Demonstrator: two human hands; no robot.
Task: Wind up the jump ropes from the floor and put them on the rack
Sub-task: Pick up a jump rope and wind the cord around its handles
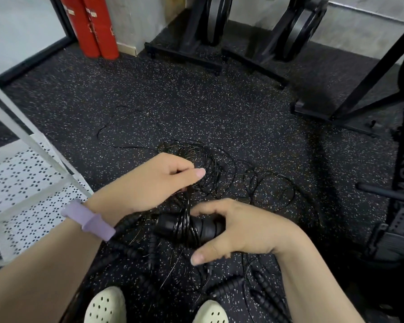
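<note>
My right hand [233, 231] grips a pair of black jump-rope handles [191, 228] with thin black cord wound round them. My left hand [154, 183], with a lilac band on the wrist, pinches the thin cord just above the handles. A loose tangle of the same thin cord [222, 173] spreads in coils over the speckled floor beyond my hands. Thicker ribbed black ropes [264, 290] lie on the floor beneath my arms, near my pale shoes.
A white perforated metal rack [30, 180] stands at the left. Two red cylinders [93, 26] lean at the back wall. Black machine frames [196, 43] and a rower [401, 183] fill the back and right. Dark speckled rubber floor [219, 101] lies between.
</note>
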